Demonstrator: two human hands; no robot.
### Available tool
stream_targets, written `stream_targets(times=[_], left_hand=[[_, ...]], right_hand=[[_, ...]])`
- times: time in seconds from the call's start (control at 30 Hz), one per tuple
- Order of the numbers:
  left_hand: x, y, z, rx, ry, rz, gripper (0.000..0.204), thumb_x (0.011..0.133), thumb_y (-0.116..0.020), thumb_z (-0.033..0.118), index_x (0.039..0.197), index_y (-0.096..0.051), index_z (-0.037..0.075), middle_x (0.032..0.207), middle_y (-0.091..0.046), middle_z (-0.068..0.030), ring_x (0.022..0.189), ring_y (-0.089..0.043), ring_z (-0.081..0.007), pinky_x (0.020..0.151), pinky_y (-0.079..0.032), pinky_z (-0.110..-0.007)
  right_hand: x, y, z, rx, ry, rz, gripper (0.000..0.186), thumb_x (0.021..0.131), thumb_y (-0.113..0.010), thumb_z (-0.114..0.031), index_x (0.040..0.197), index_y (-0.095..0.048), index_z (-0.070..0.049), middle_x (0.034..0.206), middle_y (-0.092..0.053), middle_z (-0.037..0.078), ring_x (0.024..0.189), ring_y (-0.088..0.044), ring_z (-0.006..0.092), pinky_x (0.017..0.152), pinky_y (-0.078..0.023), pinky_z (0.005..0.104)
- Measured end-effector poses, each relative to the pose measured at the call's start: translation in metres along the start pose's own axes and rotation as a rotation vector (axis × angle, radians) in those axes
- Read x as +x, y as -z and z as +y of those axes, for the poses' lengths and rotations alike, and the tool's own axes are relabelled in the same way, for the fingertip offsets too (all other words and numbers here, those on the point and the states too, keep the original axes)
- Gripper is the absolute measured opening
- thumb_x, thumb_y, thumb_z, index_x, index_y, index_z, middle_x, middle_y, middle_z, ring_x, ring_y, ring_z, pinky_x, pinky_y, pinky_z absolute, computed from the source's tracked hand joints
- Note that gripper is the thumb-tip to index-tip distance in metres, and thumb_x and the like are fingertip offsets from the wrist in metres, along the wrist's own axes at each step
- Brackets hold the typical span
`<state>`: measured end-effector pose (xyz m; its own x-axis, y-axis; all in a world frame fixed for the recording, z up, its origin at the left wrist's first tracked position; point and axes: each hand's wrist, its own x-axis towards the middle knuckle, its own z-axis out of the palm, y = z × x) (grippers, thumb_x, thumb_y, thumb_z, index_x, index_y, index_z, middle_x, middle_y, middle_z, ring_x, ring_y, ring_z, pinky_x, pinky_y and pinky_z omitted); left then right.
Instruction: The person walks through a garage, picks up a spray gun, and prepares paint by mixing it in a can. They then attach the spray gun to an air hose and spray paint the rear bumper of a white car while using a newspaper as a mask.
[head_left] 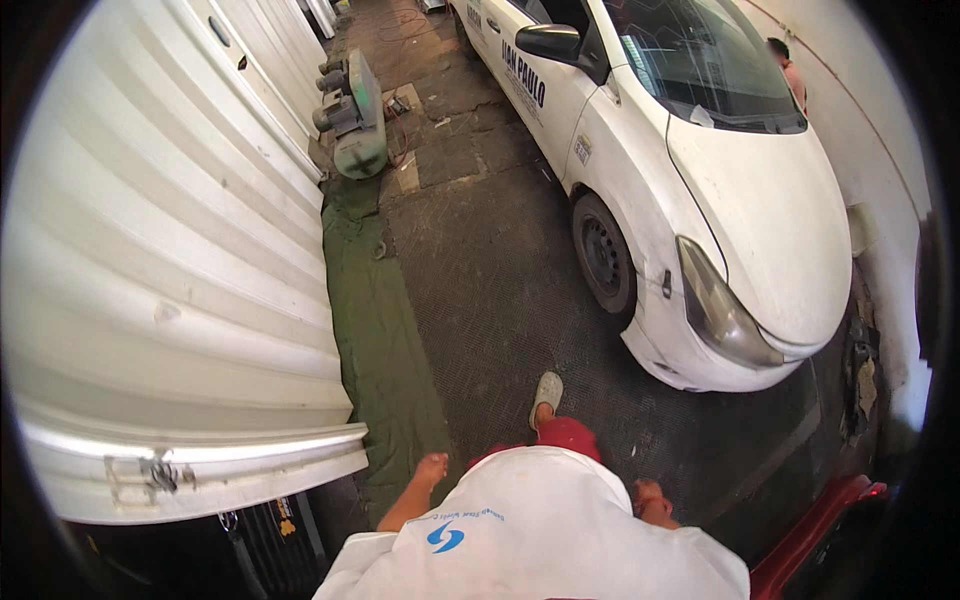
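My left hand (432,468) hangs at my left side, over the edge of a green cloth strip on the floor. At my right side, above the dark floor, is my right hand (652,495). Both hands are small in the view, and their fingers are mostly turned away or hidden. No object shows in either hand, and neither touches anything I can see. A white car (750,190) stands ahead on the right, its front corner nearest me. One foot in a pale clog (547,390) is forward of my body.
A white corrugated metal wall (170,250) runs along the left. Beyond the green cloth (385,330) sits a green air compressor (360,130) with hoses around it. Another person (788,75) is behind the car by the wall. A red vehicle part (820,530) juts in at lower right.
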<state>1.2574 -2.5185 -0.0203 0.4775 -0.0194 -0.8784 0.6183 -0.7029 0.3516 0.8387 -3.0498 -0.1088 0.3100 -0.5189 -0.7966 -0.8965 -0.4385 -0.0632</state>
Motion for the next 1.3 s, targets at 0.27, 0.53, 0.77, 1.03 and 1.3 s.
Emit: stream_targets(times=[0.27,0.53,0.77,1.03,1.3], left_hand=[[0.012,0.004,0.171,-0.062,-0.006,-0.013,0.033,0.103,-0.065,0.034,0.114,-0.081,0.008,0.109,-0.08,-0.0113,0.1,-0.072,-0.0213,0.092,-0.055,-0.039],[0.201,0.102,0.367,0.036,-0.039,-0.142,0.032,0.106,-0.061,0.024,0.125,-0.076,0.003,0.109,-0.079,-0.011,0.101,-0.073,-0.0199,0.089,-0.057,-0.037],[0.339,0.269,0.602,0.105,-0.191,0.167,0.041,0.108,-0.058,0.04,0.123,-0.073,0.005,0.111,-0.075,-0.0149,0.101,-0.071,-0.0219,0.089,-0.056,-0.035],[0.469,0.418,0.852,-0.23,-0.331,0.306,0.036,0.107,-0.065,0.035,0.125,-0.071,0.005,0.109,-0.076,-0.0065,0.092,-0.069,-0.0171,0.085,-0.055,-0.034],[0.512,0.445,0.982,-0.181,-0.014,0.05,0.03,0.1,-0.069,0.031,0.118,-0.077,0.009,0.099,-0.078,-0.0088,0.089,-0.071,-0.0172,0.085,-0.056,-0.033]], right_hand=[[0.179,0.397,-0.385,0.282,0.465,0.387,0.05,0.101,-0.068,-0.039,0.129,-0.066,0.003,0.124,-0.073,0.026,0.119,-0.069,0.0418,0.104,-0.053,0.0472],[0.259,0.578,-0.717,0.428,0.703,0.385,0.05,0.099,-0.072,-0.037,0.132,-0.064,0.0,0.12,-0.075,0.024,0.114,-0.072,0.0399,0.098,-0.056,0.047],[0.347,0.551,-0.734,0.118,0.415,0.052,0.051,0.097,-0.072,-0.043,0.127,-0.069,-0.001,0.124,-0.074,0.024,0.119,-0.071,0.0402,0.1,-0.055,0.0458],[0.397,0.601,-0.788,0.265,-0.011,0.147,0.04,0.099,-0.066,-0.04,0.112,-0.078,-0.003,0.112,-0.077,0.023,0.107,-0.075,0.0355,0.094,-0.057,0.0448],[0.625,0.754,-1.1,0.325,0.38,0.082,0.05,0.102,-0.062,-0.045,0.118,-0.074,0.002,0.117,-0.074,0.028,0.114,-0.07,0.0433,0.099,-0.054,0.0494]])
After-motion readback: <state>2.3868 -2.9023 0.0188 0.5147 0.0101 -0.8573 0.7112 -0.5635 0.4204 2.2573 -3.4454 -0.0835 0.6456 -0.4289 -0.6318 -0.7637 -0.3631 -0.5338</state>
